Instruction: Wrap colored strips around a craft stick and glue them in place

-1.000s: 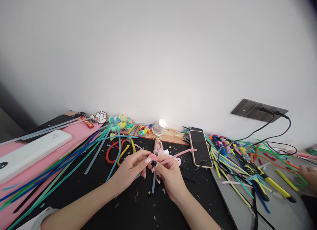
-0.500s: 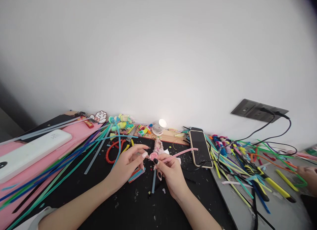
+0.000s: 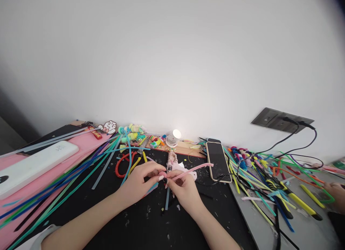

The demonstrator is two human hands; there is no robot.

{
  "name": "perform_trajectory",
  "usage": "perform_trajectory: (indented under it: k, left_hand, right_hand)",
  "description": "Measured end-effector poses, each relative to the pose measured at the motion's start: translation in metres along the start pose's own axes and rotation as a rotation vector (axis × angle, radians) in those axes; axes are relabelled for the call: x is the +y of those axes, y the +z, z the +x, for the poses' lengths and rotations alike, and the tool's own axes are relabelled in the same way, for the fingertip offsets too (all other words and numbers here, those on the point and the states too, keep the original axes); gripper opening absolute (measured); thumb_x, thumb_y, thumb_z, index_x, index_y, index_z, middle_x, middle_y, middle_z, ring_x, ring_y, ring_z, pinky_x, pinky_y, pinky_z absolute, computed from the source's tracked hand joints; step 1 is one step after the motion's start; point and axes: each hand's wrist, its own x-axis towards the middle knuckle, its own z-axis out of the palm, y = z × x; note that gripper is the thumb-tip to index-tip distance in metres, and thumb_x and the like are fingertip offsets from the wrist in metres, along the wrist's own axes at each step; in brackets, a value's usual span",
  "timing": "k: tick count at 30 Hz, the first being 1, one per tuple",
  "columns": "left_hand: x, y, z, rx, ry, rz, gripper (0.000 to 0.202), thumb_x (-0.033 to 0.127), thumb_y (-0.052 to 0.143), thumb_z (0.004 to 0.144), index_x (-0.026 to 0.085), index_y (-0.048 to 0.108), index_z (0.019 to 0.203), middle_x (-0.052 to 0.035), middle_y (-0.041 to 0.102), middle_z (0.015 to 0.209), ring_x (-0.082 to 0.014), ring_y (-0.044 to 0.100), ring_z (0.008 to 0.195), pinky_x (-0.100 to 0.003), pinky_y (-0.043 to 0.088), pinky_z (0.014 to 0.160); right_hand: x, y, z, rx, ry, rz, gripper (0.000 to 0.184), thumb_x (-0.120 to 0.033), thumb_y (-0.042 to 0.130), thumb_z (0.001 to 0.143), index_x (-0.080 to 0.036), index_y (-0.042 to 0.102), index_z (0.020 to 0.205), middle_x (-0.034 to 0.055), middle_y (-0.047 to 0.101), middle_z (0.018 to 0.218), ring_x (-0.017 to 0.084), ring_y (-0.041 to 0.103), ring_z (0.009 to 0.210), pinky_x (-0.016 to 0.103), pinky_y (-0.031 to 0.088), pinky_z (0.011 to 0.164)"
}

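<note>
While the left hand [image 3: 140, 180] and right hand [image 3: 183, 189] pinch the coiled end of a pink strip [image 3: 194, 169] above the counter [image 3: 151, 221], its tail trails toward a phone [image 3: 217, 160] at two o'clock; a slackened pinch could let the coil spring loose.

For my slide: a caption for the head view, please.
Left hand and right hand pinch a pink strip above a black mat.

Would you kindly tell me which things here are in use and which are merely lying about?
In use: left hand, right hand, both pinching the pink strip.
Lying about: phone, red-handled pliers, white case, teal strips.
</note>
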Motion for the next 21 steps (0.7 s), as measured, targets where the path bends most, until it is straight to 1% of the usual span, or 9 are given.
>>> perform_trajectory:
  k: [4,7,11,16,19,21]
  left_hand:
    - [-0.0007,-0.0009,0.0002,-0.013,0.033,0.038,0.014,0.026,0.057,0.087,0.021,0.069,0.092,-0.0051,0.067,0.09,-0.0196,0.065,0.081,-0.029,0.053,0.073]
    - [-0.0011,-0.0007,0.0001,-0.008,0.033,0.014,0.013,0.025,0.056,0.086,0.021,0.069,0.088,-0.0047,0.066,0.088,-0.0194,0.064,0.08,-0.028,0.052,0.072]
    - [0.0003,0.0001,0.0003,0.008,-0.001,-0.05,0.011,0.025,0.058,0.085,0.02,0.068,0.086,-0.0036,0.064,0.085,-0.018,0.063,0.077,-0.027,0.052,0.069]
    - [0.0069,-0.0007,0.001,0.03,-0.042,-0.097,0.01,0.026,0.06,0.084,0.02,0.068,0.083,-0.003,0.065,0.082,-0.0182,0.063,0.077,-0.028,0.051,0.071]
    - [0.0079,-0.0009,0.0013,0.048,-0.072,-0.158,0.01,0.028,0.062,0.083,0.019,0.067,0.083,-0.0028,0.066,0.083,-0.0185,0.063,0.079,-0.03,0.052,0.074]
    - [0.0061,-0.0001,0.0015,0.05,-0.09,-0.219,0.011,0.029,0.063,0.082,0.019,0.066,0.085,-0.0026,0.066,0.083,-0.0183,0.064,0.08,-0.03,0.052,0.076]
  right_hand:
    - [0.0001,-0.0002,0.0011,0.014,-0.025,-0.038,0.011,-0.029,0.068,0.072,-0.018,0.073,0.071,-0.0003,0.062,0.06,0.012,0.048,0.052,0.022,0.034,0.047]
    - [0.0007,-0.0011,0.0017,0.027,-0.007,-0.014,0.012,-0.03,0.07,0.071,-0.018,0.073,0.071,-0.001,0.062,0.059,0.011,0.047,0.048,0.022,0.034,0.045]
    - [0.0018,-0.0021,0.0023,0.041,0.018,0.025,0.017,-0.034,0.072,0.07,-0.018,0.071,0.072,-0.002,0.061,0.058,0.01,0.045,0.042,0.022,0.034,0.041]
    - [0.0005,-0.0021,0.0021,0.037,0.018,0.052,0.023,-0.04,0.074,0.069,-0.018,0.068,0.071,-0.0037,0.058,0.055,0.009,0.044,0.04,0.022,0.034,0.04]
    - [0.0012,-0.0026,0.0019,0.014,0.012,0.04,0.028,-0.045,0.072,0.073,-0.018,0.067,0.074,-0.0044,0.056,0.055,0.009,0.043,0.039,0.022,0.034,0.04]
    - [0.0028,-0.0029,0.0017,-0.004,-0.003,0.028,0.032,-0.05,0.067,0.077,-0.019,0.063,0.071,-0.0048,0.054,0.054,0.009,0.042,0.039,0.022,0.032,0.041]
